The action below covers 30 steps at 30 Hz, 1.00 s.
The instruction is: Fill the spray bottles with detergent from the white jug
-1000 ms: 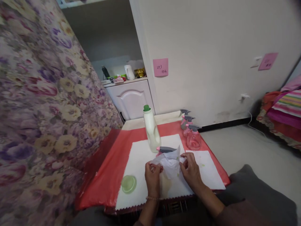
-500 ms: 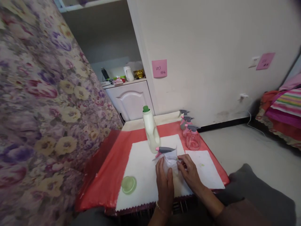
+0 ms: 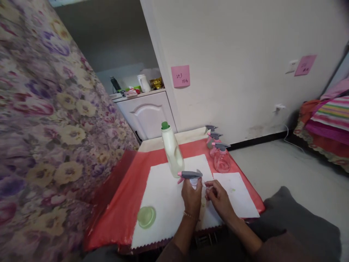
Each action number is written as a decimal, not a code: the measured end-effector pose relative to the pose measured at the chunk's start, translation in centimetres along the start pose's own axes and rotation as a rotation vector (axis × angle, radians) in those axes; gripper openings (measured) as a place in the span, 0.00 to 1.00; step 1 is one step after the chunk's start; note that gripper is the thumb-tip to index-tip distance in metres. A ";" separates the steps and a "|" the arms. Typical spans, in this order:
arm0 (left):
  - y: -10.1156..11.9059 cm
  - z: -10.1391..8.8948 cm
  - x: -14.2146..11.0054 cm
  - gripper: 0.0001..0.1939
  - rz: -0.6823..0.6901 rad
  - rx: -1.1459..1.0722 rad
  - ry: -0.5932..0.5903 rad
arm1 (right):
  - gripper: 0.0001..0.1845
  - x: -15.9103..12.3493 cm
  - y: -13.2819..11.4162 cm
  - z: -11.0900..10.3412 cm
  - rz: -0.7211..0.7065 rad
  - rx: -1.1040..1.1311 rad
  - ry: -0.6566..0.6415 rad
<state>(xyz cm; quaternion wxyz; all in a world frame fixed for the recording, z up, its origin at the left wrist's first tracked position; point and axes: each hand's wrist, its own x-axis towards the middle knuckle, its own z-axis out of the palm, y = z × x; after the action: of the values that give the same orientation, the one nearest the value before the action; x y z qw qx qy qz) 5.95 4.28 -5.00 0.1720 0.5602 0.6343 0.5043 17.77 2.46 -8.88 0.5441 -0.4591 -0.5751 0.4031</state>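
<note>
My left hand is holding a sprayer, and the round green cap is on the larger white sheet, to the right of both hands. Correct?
Not quite: the head view shows the round green cap to the left, not the right. It is on the larger white sheet, and your left hand holds a sprayer.

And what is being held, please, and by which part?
The left hand holds a sprayer by the white wrapping below its grey head; for the right hand, unclear.

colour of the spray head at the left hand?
Spray head: grey and pink; shows in the head view.
</note>
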 end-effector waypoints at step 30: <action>-3.5 -0.2 -2.4 0.22 0.132 -0.086 -0.029 | 0.19 -1.1 0.0 0.6 -0.329 -0.193 0.003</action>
<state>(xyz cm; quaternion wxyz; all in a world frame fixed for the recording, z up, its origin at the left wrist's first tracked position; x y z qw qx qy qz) 4.67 2.52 -8.67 0.1716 0.6002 0.5712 0.5330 17.13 1.47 -9.22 0.5569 -0.4096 -0.6776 0.2510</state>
